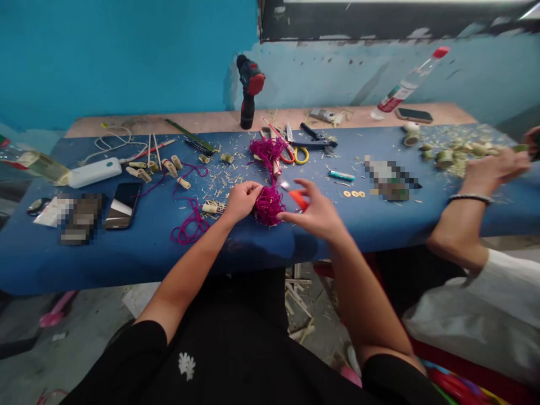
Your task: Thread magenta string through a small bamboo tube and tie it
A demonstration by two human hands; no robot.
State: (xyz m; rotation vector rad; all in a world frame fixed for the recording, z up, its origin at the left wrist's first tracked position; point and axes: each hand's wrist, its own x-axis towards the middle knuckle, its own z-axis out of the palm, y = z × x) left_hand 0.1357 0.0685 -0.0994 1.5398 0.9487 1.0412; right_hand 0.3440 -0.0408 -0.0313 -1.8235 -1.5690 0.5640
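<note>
At the near side of the blue table [147,253], magenta yarn [269,209] sits in a loose, frizzy bundle between the two hands. The left hand [244,200] has its fingers closed on the bundle's edge; the right hand [315,211] has thumb and fingers parted, its thumb by the yarn. An orange thing [298,199] shows blurred at those fingers; I cannot tell whether it is gripped. I'd judge the step to be sorting strands, and the next move to call for a gentle pinch. Stubby, hollow bamboo [170,167] and wispy shavings [221,206] lie leftward.
</note>
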